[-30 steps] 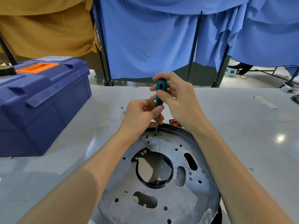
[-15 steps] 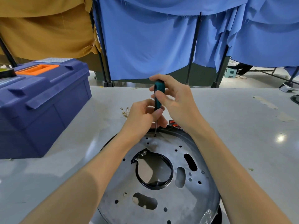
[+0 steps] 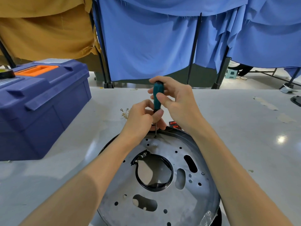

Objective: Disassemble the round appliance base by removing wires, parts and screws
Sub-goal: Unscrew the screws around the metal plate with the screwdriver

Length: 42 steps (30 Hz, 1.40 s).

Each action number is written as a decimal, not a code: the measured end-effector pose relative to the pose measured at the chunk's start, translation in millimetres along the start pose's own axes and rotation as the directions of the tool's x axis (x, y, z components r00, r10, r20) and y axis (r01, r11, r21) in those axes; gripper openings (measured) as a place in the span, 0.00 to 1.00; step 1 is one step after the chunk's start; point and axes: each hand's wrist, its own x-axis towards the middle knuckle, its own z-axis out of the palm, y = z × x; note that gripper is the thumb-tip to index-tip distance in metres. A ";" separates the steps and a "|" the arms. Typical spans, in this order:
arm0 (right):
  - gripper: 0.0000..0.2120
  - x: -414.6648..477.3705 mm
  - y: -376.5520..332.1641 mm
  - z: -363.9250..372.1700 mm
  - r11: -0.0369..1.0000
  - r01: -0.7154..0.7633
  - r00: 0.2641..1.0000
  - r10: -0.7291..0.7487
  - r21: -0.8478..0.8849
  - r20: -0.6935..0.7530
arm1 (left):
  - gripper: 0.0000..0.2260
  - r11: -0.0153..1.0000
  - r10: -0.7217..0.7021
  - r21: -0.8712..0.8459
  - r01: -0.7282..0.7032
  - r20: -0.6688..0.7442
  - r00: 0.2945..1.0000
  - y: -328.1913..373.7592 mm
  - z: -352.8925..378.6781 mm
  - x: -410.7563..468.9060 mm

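teal-handled screwdriver (image 3: 157, 97) stands upright, tip in a screw (image 3: 155, 137) at the far rim of the round metal appliance base (image 3: 162, 201). base lies flat on the grey table (image 3: 244, 136), close to the person, between both forearms. right hand (image 3: 177, 103) grips the handle top, fingers and thumb curled round it. left hand (image 3: 140, 119) pinches the lower handle and shaft, fingers curled. black rubber ring (image 3: 169, 181) lines the base's centre hole. red rocker switches (image 3: 175, 124) just behind the rim. small brass terminals (image 3: 124, 114) beside the left hand. blue toolbox (image 3: 40, 103), orange handle, on the table at left. blue curtains (image 3: 146, 38) behind.
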 end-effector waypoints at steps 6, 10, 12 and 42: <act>0.19 0.2 0.8 0.2 0.998 0.020 0.999 -0.023 -0.060 -0.046 | 0.10 0.999 0.031 -0.008 -0.031 -0.017 0.999 0.0 -1.8 -2.1; 0.19 2.1 2.4 -4.0 0.998 0.010 0.999 -0.012 -0.056 -0.047 | 0.06 1.000 0.027 -0.009 -0.027 0.024 0.999 -0.4 -1.3 -1.8; 0.16 1.3 2.6 -2.0 1.000 0.013 1.000 -0.014 -0.024 -0.022 | 0.06 0.999 0.030 0.014 -0.030 -0.002 1.000 -1.6 -0.5 -1.6; 0.19 1.0 1.0 -2.7 0.999 0.009 1.000 -0.009 -0.038 -0.017 | 0.05 0.990 0.101 0.110 -0.093 -0.065 0.993 -4.8 2.3 -2.6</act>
